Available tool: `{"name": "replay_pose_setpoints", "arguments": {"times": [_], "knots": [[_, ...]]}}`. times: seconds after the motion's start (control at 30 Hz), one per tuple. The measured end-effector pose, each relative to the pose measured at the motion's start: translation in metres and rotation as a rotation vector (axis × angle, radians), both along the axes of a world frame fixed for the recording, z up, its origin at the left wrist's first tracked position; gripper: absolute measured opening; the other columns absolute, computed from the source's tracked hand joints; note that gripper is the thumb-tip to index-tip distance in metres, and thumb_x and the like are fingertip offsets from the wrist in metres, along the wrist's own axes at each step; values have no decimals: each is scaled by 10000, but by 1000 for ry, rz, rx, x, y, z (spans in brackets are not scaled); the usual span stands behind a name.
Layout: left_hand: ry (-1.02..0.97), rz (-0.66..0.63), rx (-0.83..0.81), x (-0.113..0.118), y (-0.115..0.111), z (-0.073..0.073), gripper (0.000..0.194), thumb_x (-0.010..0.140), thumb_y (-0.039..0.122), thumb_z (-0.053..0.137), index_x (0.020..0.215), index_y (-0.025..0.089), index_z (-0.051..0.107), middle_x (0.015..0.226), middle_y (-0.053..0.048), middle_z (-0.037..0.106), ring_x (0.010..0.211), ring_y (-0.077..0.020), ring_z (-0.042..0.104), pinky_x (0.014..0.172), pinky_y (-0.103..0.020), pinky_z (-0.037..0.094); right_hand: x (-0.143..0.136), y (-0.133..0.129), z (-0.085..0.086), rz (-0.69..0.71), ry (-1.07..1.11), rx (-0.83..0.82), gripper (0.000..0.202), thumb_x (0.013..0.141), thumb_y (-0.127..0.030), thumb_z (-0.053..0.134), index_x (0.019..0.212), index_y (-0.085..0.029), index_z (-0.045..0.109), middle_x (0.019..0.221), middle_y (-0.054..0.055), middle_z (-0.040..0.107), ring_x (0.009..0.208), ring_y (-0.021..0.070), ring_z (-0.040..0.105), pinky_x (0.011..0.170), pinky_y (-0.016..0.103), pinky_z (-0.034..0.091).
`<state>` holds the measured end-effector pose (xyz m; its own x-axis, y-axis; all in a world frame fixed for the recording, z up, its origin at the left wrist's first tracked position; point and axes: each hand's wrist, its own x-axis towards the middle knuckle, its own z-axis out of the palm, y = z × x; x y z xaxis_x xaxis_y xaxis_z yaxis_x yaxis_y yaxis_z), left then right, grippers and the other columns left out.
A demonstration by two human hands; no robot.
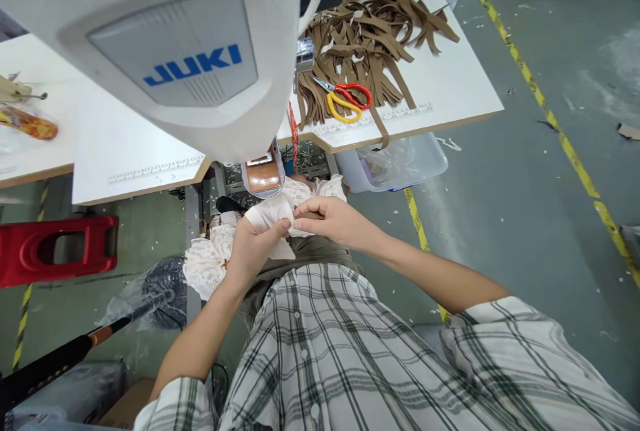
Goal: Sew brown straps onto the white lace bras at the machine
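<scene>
A smooth white fabric piece (273,212) is folded between my hands, over my lap. My left hand (253,244) is closed on it, thumb on top. My right hand (327,221) pinches at its right edge, close to the left thumb; what lies between those fingertips is partly hidden. White lace fabric (213,254) lies gathered across my lap, left of and behind the hands. Just beyond them, below the white JUKI sewing machine head (193,61), is the machine's narrow work arm with a brown plate (264,176). The needle area is hidden by the head.
Brown fabric strips (370,44) are heaped on the white table (465,94) at right, with red-and-yellow-handled scissors (347,99) on them. A clear plastic bin (400,164) stands underneath. A red stool (103,247) is at left, and a black rod (60,361) reaches in at lower left.
</scene>
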<state>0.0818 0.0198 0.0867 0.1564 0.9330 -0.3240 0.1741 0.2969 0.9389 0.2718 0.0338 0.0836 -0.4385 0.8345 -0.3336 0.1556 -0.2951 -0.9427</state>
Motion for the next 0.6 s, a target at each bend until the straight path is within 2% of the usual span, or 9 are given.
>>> {"name": "replay_pose_setpoints", "arguments": {"times": [0.13, 0.2, 0.27, 0.33, 0.37, 0.43, 0.5, 0.57, 0.6], "knots": [[-75, 48, -26, 2, -5, 4, 276, 813, 403, 724, 726, 147, 668, 691, -26, 681, 689, -163, 640, 697, -273, 509, 0, 1, 9, 19, -107, 150, 234, 848, -320, 595, 673, -166, 571, 606, -66, 276, 590, 85, 283, 563, 250, 232], [-128, 58, -53, -3, -9, 4, 272, 786, 411, 753, 836, 148, 703, 773, -47, 719, 752, -185, 665, 733, -293, 529, 2, 5, 16, 76, -79, 115, 184, 822, -293, 601, 690, -164, 590, 588, -68, 317, 577, 80, 298, 554, 245, 241], [-266, 146, -56, -10, -16, 2, 396, 696, 462, 820, 953, 184, 702, 909, -54, 744, 860, -214, 683, 796, -323, 546, 4, 13, 25, 135, -10, 23, 137, 785, -295, 627, 764, -161, 642, 587, -64, 427, 551, 74, 347, 536, 237, 265], [-489, 268, -37, -15, -25, -1, 628, 607, 652, 801, 1075, 255, 668, 1051, -49, 732, 976, -254, 681, 859, -384, 551, 5, 23, 39, 160, 59, -54, 159, 750, -306, 652, 812, -161, 667, 599, -56, 517, 512, 66, 389, 505, 229, 285], [-598, 307, -39, -15, -29, -2, 747, 591, 778, 723, 1157, 296, 637, 1113, -49, 718, 1024, -273, 675, 884, -418, 547, 5, 29, 47, 173, 88, -77, 166, 737, -307, 662, 817, -162, 669, 607, -52, 550, 496, 63, 405, 491, 224, 297], [-749, 300, -86, -13, -37, -2, 950, 622, 948, 469, 1381, 377, 485, 1227, -63, 677, 1102, -305, 661, 931, -482, 526, 1, 42, 62, 255, 133, -112, 165, 729, -297, 666, 820, -159, 666, 631, -38, 606, 487, 60, 440, 476, 214, 327], [-775, 265, -89, -10, -38, 3, 999, 689, 964, 280, 1532, 430, 232, 1322, -75, 633, 1167, -322, 640, 981, -530, 490, -4, 56, 77, 420, 141, -109, 170, 735, -288, 666, 836, -151, 668, 655, -25, 635, 511, 64, 473, 492, 210, 357], [-669, 254, 81, -12, -31, 11, 972, 734, 940, 222, 1560, 450, 69, 1386, -77, 597, 1239, -331, 600, 1021, -560, 456, -10, 71, 87, 565, 65, -30, 171, 745, -294, 666, 846, -157, 674, 637, -33, 611, 522, 66, 470, 506, 213, 358], [-568, 252, 219, -17, -25, 14, 959, 747, 929, 221, 1561, 452, 48, 1425, -78, 569, 1285, -336, 566, 1040, -566, 441, -12, 79, 90, 598, -11, 45, 146, 751, -295, 663, 822, -167, 671, 609, -43, 575, 513, 65, 445, 503, 218, 341]]}}
